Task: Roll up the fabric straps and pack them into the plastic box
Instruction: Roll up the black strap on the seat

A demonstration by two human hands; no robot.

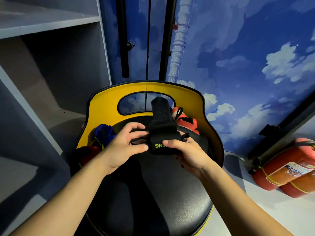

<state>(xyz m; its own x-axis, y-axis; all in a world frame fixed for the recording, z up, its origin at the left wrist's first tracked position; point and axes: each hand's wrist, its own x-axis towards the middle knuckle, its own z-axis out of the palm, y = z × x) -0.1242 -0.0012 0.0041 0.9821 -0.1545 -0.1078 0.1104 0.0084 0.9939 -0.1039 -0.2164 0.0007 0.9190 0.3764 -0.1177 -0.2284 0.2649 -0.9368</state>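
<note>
Head view: the step in hand appears to be rolling, with one black fabric strap [162,133] held above the black chair seat [153,193] at the centre of the frame. The left hand [122,145] grips the left side of the strap, thumb and fingers curled in toward a thin black cord loop at the strap's edge. The right hand [185,150] pinches the lower right part of the strap, thumb lying across the front face next to green lettering, fingers wrapped behind; its grip is closed on the strap. The strap is dark woven fabric, partly folded into a compact block at the hands, with a free tail standing upright toward the yellow chair back [105,103]. The tail surface looks fuzzy, possibly a hook-and-loop section, though this cannot be confirmed. In judgement, the roll is only begun: the next move calls for turning the block toward the tail while keeping the layers tight and square, then closing the end so it does not spring open. Other straps lie on the seat: a blue strap [104,132] at centre left, a red strap [88,152] below it, and an orange strap [185,120] at centre right. No plastic box is visible in this view, so packing cannot yet be assessed. Fire extinguishers [286,167] lie at the lower right.
</note>
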